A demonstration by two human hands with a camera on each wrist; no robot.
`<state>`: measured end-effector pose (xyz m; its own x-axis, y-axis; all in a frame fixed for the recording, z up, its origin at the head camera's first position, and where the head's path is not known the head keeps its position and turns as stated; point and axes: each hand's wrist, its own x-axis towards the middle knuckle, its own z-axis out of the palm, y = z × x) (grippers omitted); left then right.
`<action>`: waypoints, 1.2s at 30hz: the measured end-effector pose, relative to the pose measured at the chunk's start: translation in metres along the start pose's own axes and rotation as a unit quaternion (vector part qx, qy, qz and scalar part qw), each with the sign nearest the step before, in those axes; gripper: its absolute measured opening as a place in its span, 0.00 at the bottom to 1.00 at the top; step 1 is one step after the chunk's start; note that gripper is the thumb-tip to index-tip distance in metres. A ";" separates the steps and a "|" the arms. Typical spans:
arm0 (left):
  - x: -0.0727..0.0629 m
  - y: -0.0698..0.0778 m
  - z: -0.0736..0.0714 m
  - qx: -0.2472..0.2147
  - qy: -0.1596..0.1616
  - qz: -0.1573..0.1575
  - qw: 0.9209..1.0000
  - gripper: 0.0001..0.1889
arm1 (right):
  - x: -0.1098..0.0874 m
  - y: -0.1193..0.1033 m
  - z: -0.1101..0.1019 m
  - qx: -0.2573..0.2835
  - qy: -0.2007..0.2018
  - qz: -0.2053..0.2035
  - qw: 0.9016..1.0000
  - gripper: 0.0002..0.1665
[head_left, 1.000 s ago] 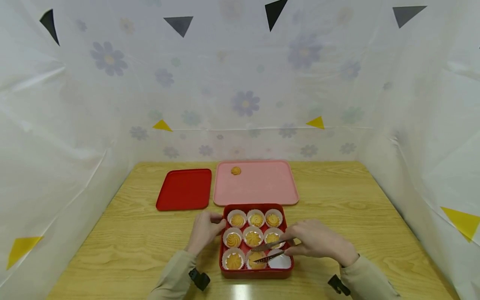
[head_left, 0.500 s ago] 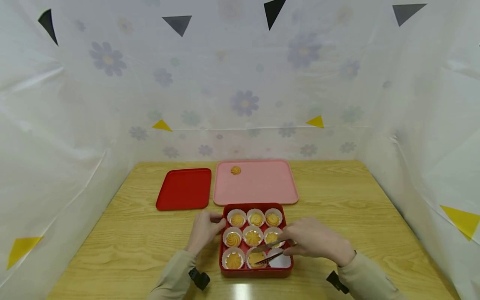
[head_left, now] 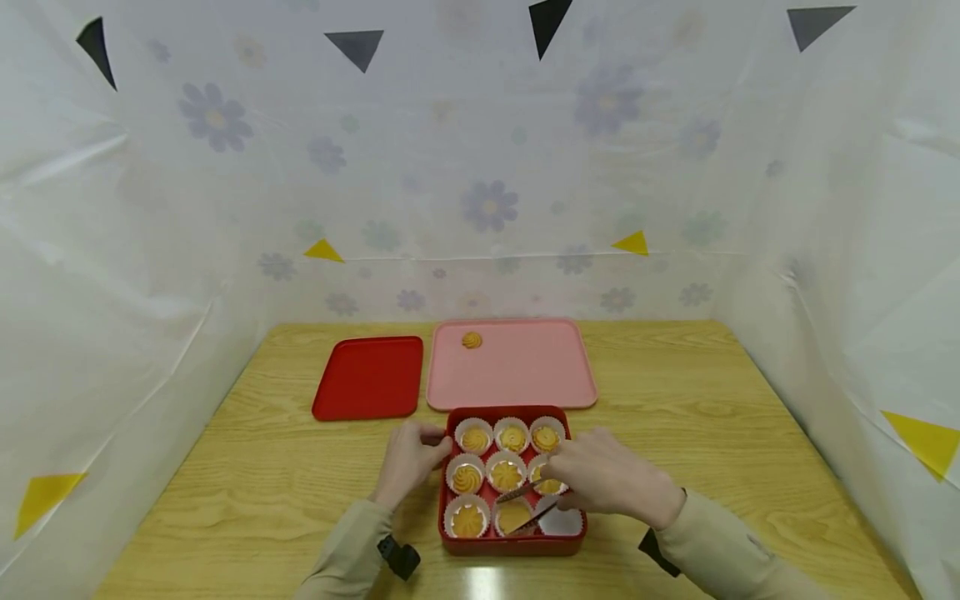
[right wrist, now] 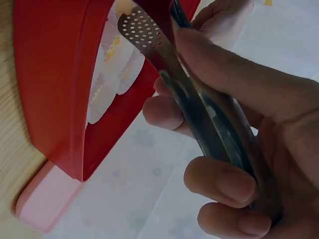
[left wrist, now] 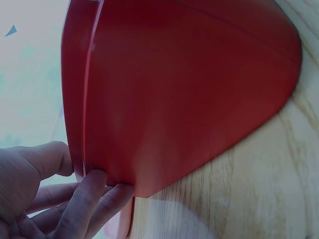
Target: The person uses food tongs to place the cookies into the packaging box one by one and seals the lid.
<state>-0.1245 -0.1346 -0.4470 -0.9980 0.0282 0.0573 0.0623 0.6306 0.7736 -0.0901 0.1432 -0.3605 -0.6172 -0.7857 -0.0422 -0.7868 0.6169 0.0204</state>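
Note:
A square red box (head_left: 512, 547) holds several white paper cups, most with a swirled butter cookie in each. The near right paper cup (head_left: 564, 521) shows no cookie. My left hand (head_left: 407, 465) holds the box's left side, its thumb at the rim and fingertips on the outer wall (left wrist: 189, 99). My right hand (head_left: 611, 475) grips metal tongs (right wrist: 197, 109) above the box. Their perforated ends lie either side of the cookie (head_left: 512, 517) in the near middle cup; whether they pinch it I cannot tell. The hand partly covers the cups on the right.
Behind the box lies a pink tray (head_left: 536, 367) with one swirled cookie (head_left: 472, 340) near its far left corner. A flat red tray (head_left: 369, 379) sits left of it. White flowered sheeting (head_left: 491, 150) surrounds the wooden table (head_left: 667, 383) at back and sides.
My right hand has shifted left and slightly up in the head view, and the tongs have tilted more steeply over the near middle cup. My left hand and the box stay put.

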 end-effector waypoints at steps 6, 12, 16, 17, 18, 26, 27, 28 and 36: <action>0.000 0.000 0.000 0.001 0.001 0.003 1.000 0.07 | 0.004 0.001 0.001 0.000 -0.009 0.000 1.000 0.13; 0.000 -0.001 0.000 -0.003 -0.002 -0.001 1.000 0.07 | 0.004 0.007 -0.003 0.020 -0.001 -0.009 1.000 0.09; 0.000 -0.002 0.000 -0.003 -0.001 0.001 1.000 0.07 | 0.003 0.011 -0.005 0.014 0.014 -0.022 1.000 0.11; 0.000 -0.002 0.000 -0.003 -0.001 0.001 1.000 0.07 | 0.003 0.012 -0.005 0.013 0.018 -0.025 0.999 0.12; 0.000 -0.002 0.000 -0.003 -0.001 0.000 1.000 0.07 | 0.003 0.012 -0.006 0.012 0.020 -0.026 0.999 0.12; 0.000 -0.001 0.001 -0.005 -0.005 -0.002 1.000 0.07 | -0.002 0.018 -0.006 0.011 0.050 -0.026 0.998 0.08; 0.000 -0.001 0.001 -0.006 -0.005 -0.002 1.000 0.07 | -0.003 0.019 -0.006 0.012 0.052 -0.026 0.998 0.08; 0.000 -0.001 0.001 -0.006 -0.005 -0.002 1.000 0.07 | -0.004 0.020 -0.006 0.014 0.056 -0.027 0.998 0.08; 0.000 -0.002 0.001 0.000 0.001 0.001 1.000 0.07 | -0.016 0.027 0.005 0.009 0.113 -0.046 0.993 0.10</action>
<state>-0.1247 -0.1350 -0.4491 -0.9978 0.0283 0.0597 0.0641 0.6313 0.7729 -0.1012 0.1722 -0.3648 -0.5302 -0.8283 0.1812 -0.8413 0.5405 0.0094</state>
